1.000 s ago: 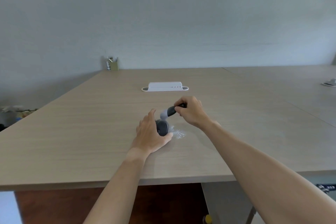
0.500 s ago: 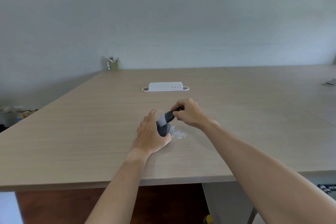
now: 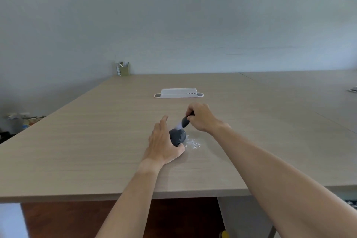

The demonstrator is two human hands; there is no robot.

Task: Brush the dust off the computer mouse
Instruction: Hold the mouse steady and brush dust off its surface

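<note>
A dark grey computer mouse (image 3: 178, 137) lies on the wooden table (image 3: 96, 150), near the middle. My left hand (image 3: 162, 143) wraps around its left side and holds it in place, hiding part of it. My right hand (image 3: 201, 117) pinches a small dark-handled brush (image 3: 183, 121) with pale bristles; the bristles touch the far top of the mouse. White dust (image 3: 193, 144) lies scattered on the table just right of the mouse.
A white tray-like stand (image 3: 178, 93) sits farther back on the table. A small olive pen holder (image 3: 123, 69) stands at the far left corner by the wall. A second table (image 3: 309, 91) joins on the right, with an object at its far right edge.
The brush has swept over the mouse: it dipped down onto the top and has now pulled back up toward the far end. My left hand has stayed on the mouse.
</note>
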